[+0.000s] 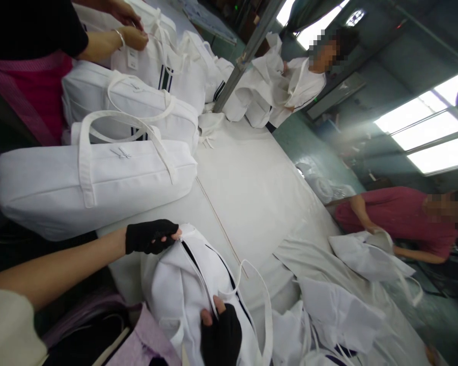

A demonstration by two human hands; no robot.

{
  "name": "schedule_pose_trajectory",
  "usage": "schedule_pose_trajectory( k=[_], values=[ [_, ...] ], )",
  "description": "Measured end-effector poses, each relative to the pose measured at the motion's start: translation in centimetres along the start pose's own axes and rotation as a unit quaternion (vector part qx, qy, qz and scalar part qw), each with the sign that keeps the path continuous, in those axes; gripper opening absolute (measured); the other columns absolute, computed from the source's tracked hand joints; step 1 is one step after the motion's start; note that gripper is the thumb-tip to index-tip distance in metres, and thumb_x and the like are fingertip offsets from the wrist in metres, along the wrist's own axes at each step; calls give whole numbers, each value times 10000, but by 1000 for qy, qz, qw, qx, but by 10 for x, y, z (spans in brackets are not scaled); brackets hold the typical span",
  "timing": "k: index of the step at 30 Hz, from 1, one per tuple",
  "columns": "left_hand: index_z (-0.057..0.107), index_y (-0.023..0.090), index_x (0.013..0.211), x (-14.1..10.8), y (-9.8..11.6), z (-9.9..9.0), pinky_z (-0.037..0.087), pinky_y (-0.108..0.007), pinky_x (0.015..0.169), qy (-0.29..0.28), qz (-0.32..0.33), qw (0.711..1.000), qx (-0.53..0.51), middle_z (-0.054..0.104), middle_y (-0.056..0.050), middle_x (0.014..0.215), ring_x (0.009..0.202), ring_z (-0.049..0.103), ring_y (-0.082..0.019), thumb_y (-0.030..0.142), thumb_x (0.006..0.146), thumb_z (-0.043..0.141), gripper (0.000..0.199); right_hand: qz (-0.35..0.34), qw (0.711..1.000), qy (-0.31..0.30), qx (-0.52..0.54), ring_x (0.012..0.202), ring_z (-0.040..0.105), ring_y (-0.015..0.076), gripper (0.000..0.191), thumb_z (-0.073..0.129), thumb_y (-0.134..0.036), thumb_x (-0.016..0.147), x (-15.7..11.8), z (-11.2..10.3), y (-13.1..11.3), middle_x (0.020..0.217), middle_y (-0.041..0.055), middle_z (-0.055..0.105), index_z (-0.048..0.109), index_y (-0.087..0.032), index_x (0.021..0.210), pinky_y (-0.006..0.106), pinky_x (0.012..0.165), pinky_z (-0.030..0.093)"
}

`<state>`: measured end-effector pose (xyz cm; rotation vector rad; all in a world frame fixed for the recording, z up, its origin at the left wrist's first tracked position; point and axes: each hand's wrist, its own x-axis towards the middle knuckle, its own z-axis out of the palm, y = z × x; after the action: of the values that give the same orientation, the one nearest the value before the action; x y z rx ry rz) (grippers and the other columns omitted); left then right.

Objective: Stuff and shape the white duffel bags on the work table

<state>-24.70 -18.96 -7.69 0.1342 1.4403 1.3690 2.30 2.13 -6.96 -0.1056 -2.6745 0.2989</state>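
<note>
A white bag (193, 290) stands in front of me with its zipper (198, 272) partly open, showing a dark gap near the far end. My left hand (152, 237), in a black fingerless glove, is closed at that far end, its fingertips pinching the bag by the end of the zipper. My right hand (222, 330), gloved the same way, grips the zipper edge nearer to me with thumb and fingers. Whether either hand holds the zipper pull is too small to tell. A white strap (267, 320) loops out on the bag's right side.
Finished-looking white handbags (99, 173) line the table's left side, where a person's hands (132, 35) handle one. More white bags (339, 310) lie at the right. A person in a red shirt (397, 218) and another in white (305, 81) hold bags. A metal post (248, 56) rises from the table (248, 183).
</note>
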Motion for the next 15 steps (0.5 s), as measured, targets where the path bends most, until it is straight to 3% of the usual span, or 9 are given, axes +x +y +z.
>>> schedule_pose_trajectory(
  k=[4, 9, 12, 15],
  values=[
    [448, 170, 671, 4, -11, -7, 181, -146, 328, -20, -78, 995, -65, 331, 53, 493, 375, 212, -41, 487, 745, 585, 353, -22, 999, -26, -4, 814, 599, 207, 383, 526, -343, 923, 2, 7, -8, 909, 104, 619, 525, -174, 1266, 343, 655, 545],
    [574, 130, 728, 0, -6, 3, 211, -126, 317, -36, -109, 989, -95, 462, 11, 540, 380, 334, -46, 360, 663, 716, 278, -42, 997, -64, 10, 1091, 526, 282, 520, 561, -443, 878, 63, -1, -39, 1216, 155, 528, 491, -205, 1336, 462, 818, 543],
    [551, 151, 707, -5, -3, -2, 213, -128, 305, -72, -124, 974, -175, 454, 23, 535, 378, 319, -49, 360, 658, 728, 278, -48, 996, -69, -27, 1083, 510, 294, 406, 583, -369, 868, 91, 6, -60, 1267, 133, 513, 570, -258, 1258, 493, 829, 523],
    [461, 178, 615, -10, -9, -12, 168, -151, 278, -117, -156, 952, -235, 332, 46, 454, 354, 220, -56, 385, 676, 702, 324, -52, 996, -55, -53, 1024, 523, 283, 212, 548, -216, 871, 87, 24, -71, 1235, 119, 556, 663, -231, 1048, 476, 808, 511]
  ],
)
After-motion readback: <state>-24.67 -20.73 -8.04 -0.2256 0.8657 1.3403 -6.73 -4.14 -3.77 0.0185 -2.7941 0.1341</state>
